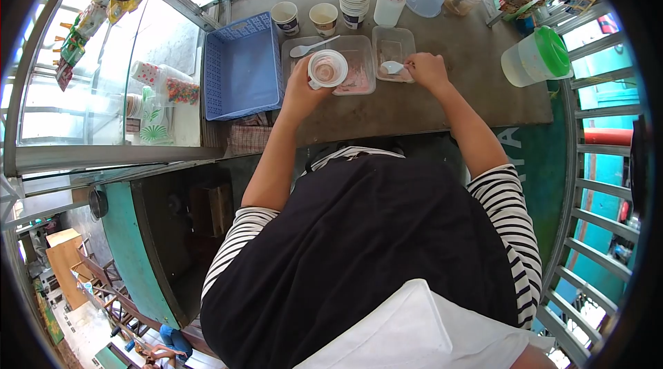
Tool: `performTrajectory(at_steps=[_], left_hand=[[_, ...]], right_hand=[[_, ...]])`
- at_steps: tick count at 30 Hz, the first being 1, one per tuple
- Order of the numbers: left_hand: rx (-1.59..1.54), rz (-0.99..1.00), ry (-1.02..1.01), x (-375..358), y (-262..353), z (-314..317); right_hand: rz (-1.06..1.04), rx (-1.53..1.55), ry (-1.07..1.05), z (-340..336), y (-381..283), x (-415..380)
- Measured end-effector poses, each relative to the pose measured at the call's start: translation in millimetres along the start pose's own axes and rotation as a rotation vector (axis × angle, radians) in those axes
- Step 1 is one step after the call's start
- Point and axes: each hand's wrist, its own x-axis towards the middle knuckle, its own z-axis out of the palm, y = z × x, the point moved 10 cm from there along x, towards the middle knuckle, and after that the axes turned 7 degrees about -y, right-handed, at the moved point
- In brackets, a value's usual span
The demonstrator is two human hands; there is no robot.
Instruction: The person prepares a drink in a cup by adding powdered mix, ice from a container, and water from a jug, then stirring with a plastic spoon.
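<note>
My left hand (298, 95) is wrapped around a white cup (328, 69), tilted so that a pinkish-brown content shows inside. Beneath it lies a wide clear plastic container (370, 58) holding pink powder, with a white spoon (311, 47) resting across its far side. My right hand (429, 71) pinches the handle of a second white spoon (392, 66). That spoon's bowl is inside a smaller clear container (412, 39), whose brownish content is hard to make out.
A blue plastic basket (242, 69) stands left of the containers. Behind them are two paper cups (284, 18), a cup stack (354, 3) and a white bottle (388, 11). A green-lidded jug (535, 58) sits at the right, near metal slats. A glass case (76, 113) borders the left.
</note>
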Motion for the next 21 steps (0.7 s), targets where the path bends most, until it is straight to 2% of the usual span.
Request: performTrajectory(at_steps=[4,7,10,14,16,19,21], left_hand=[[-0.007,-0.009,0.000,1,-7,0],[0.021,-0.051,-0.048,5,-10,5],[0.085,-0.046,-0.073,12,5,9],[0.121,-0.019,-0.062,28,-4,18],[0.123,-0.015,-0.128,38,-6,30],[0.249,-0.057,-0.172,52,-2,44],[0.250,-0.043,-0.190,63,-7,56]], right_hand=[[0.023,0.008,0.036,-15,16,-2],[0.082,0.081,-0.012,-17,31,0],[0.125,0.121,-0.010,-27,44,-1],[0.125,0.174,0.100,-58,51,-6],[0.124,0.176,0.131,-76,47,-11],[0.061,0.227,0.198,-105,24,-17],[-0.092,0.351,0.246,-123,-6,-23]])
